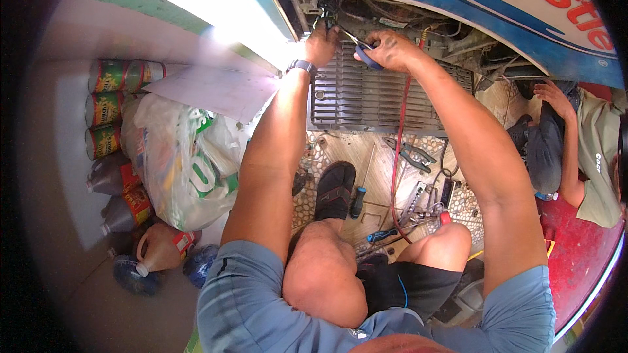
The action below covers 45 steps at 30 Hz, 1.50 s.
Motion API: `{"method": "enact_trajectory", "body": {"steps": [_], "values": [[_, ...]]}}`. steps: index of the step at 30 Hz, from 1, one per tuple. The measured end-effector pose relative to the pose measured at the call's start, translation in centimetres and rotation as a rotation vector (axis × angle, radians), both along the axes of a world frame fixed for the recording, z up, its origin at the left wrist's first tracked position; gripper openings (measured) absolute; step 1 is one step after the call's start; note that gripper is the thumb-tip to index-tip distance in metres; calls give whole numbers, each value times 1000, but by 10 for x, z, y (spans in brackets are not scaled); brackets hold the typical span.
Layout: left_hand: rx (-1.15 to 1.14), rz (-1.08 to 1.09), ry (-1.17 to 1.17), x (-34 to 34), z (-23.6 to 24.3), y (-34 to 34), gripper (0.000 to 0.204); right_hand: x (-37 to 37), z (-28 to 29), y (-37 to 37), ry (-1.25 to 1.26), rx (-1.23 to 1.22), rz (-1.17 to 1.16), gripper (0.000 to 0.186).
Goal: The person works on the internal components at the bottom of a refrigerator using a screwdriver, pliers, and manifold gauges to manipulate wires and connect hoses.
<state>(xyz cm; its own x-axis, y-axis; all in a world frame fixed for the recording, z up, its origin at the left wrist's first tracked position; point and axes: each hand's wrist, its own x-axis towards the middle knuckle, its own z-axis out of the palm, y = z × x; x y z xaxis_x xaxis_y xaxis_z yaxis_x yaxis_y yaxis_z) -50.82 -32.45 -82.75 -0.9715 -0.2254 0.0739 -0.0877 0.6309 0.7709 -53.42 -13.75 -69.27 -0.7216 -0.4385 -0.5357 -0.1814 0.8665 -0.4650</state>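
Note:
My right hand (394,52) grips a pair of scissors (369,57) with dark blue handles. Their thin blades point up and left towards my left hand (322,46), which wears a dark wristband. The fingers of that hand are closed on thin wires (328,16) at the left end of an open compartment, low on a blue and white appliance (484,3). What the blade tips touch is too small to tell. Below both hands lies a slatted dark grille panel (356,95).
A red hose (400,163) runs down past the grille. Pliers (412,155), screwdrivers (357,202) and wrenches lie on the tiled floor between my legs. Bagged items (186,157), cans and jugs stand at left. Another person's hand (555,97) is at the right.

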Motion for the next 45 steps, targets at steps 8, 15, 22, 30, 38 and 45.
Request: {"method": "enact_trajectory", "body": {"steps": [8,15,22,30,38,45], "values": [[140,-69,-289,-2,30,8,76,-29,8,8,28,49,97,58],[143,-66,-302,-9,12,7,76,-45,26,-4,13,157,235,44],[1130,266,-256,-23,-4,23,48,-44,16,-11,156,193,356,34],[1116,361,-92,-24,-10,23,45,-27,21,-29,102,194,249,31],[1070,326,-177,-25,-4,34,43,-32,20,-16,132,202,290,32],[923,335,-155,-23,2,41,49,-14,26,-37,183,219,163,36]]}}
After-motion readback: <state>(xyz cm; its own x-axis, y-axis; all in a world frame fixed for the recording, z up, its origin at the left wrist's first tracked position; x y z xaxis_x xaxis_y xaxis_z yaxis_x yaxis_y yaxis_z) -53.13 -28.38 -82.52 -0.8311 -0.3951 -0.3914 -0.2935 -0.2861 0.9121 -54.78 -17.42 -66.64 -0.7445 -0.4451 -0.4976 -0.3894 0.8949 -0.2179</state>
